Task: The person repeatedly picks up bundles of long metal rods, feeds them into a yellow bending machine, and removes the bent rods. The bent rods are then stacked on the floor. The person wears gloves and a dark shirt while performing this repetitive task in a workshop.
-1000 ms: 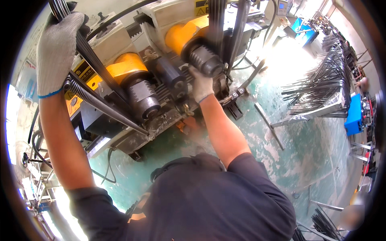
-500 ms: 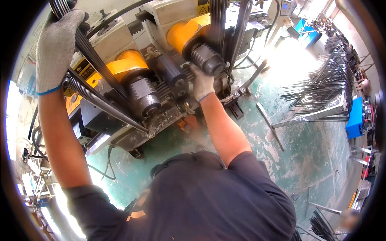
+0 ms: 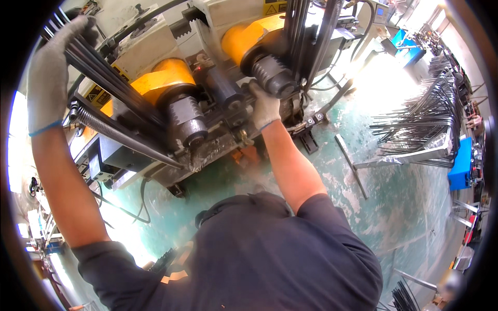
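Floor (image 3: pixel 389 217) green, coating worn to pale patches, glare strong toward its far right corner. Pale machine bed (image 3: pixel 207 160) stands on it in front of me, its front edge crossing below both my hands. Two yellow housings (image 3: pixel 163 82) sit on the bed, one toward its left end, one toward its right; from each a dark toothed cylinder (image 3: pixel 188 118) points back at me. A coil spring (image 3: pixel 116 136) on a rod slants down to the left part of the front edge. My left hand (image 3: pixel 51 70), in a grey knit glove with blue cuff, is curled round a bundle of dark rods (image 3: pixel 96 72) high at the bed's left end; the rods slope down to beside the left toothed cylinder, lower ends too blurred to tell whether seated. My right hand (image 3: pixel 266 109), also gloved, is just beside the right toothed cylinder, fingers partly behind it; cannot tell whether it grips. A second group of upright rods (image 3: pixel 299 33) stands near the bed's right end. Toward the floor's right edge, a metal rack (image 3: pixel 402 159) carries a dense heap of dark rods, ends fanned leftward; just beyond is a blue box (image 3: pixel 460 166), contents unreadable.
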The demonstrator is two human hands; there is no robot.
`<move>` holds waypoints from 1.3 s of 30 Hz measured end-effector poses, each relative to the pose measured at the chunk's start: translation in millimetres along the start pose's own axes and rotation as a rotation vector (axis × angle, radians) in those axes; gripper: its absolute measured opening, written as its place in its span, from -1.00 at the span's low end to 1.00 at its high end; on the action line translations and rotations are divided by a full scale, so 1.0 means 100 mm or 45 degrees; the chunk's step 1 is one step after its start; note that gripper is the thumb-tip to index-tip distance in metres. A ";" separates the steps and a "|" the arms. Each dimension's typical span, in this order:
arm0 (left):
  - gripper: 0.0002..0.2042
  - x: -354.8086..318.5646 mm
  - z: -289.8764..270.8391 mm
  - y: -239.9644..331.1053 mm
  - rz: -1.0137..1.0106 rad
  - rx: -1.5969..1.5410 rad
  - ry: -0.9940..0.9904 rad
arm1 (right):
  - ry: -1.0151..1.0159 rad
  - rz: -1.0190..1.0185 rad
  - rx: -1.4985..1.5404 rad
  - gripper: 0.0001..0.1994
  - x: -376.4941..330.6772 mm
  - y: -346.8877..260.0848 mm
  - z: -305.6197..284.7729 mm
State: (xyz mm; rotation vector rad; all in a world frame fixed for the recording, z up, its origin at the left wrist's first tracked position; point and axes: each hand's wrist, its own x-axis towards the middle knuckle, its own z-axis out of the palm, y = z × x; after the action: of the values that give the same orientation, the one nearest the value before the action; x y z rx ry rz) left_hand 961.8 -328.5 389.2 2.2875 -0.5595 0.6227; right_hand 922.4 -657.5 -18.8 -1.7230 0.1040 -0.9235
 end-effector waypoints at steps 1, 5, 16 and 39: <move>-0.60 -0.06 0.01 -0.04 -0.022 -0.053 -0.070 | -0.032 0.115 0.084 -0.78 -0.02 -0.02 0.00; -0.57 -0.24 0.00 -0.06 -0.164 -0.182 -0.230 | 0.016 0.846 0.836 -0.77 -0.05 -0.14 0.01; -0.54 -0.30 -0.15 -0.16 -0.138 -0.062 -0.239 | 0.047 0.690 0.812 -0.76 -0.01 -0.05 0.07; -0.58 -0.31 -0.09 0.08 -0.302 0.017 -0.255 | 0.042 0.695 0.598 -0.74 -0.01 -0.12 0.01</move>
State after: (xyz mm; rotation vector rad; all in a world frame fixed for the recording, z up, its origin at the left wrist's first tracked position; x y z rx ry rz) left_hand 930.3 -320.3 381.1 2.3979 -0.3682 0.2853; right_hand 917.9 -651.6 -9.5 -1.1547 0.3338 -0.5142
